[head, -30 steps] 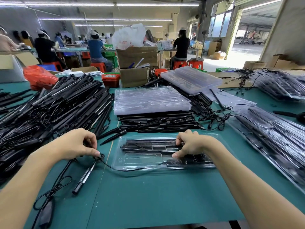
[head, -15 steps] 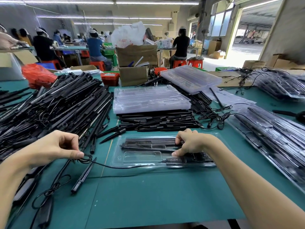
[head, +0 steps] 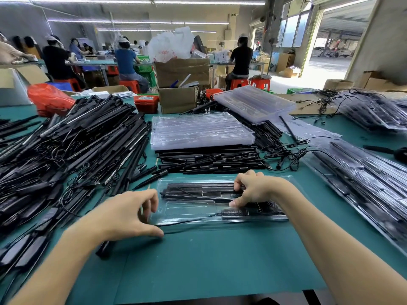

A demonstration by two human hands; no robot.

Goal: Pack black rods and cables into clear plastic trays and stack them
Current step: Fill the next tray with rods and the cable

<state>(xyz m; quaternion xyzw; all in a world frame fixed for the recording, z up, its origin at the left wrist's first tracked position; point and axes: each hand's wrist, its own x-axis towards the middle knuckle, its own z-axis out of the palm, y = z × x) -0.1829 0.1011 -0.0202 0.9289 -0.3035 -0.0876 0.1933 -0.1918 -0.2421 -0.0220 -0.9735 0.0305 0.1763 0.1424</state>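
Head cam: right hand (head: 255, 189) curls down, pressing rods (head: 198, 190) into the clear tray (head: 220, 219); left hand (head: 123, 214) hovers spread, gripping nothing.

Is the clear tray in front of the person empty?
No, the clear tray already holds black rods under the right hand.

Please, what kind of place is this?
Most likely a factory packing hall. A large heap of black rods and a stack of clear plastic trays lie on a long green table, and other workers sit on stools at similar benches behind.
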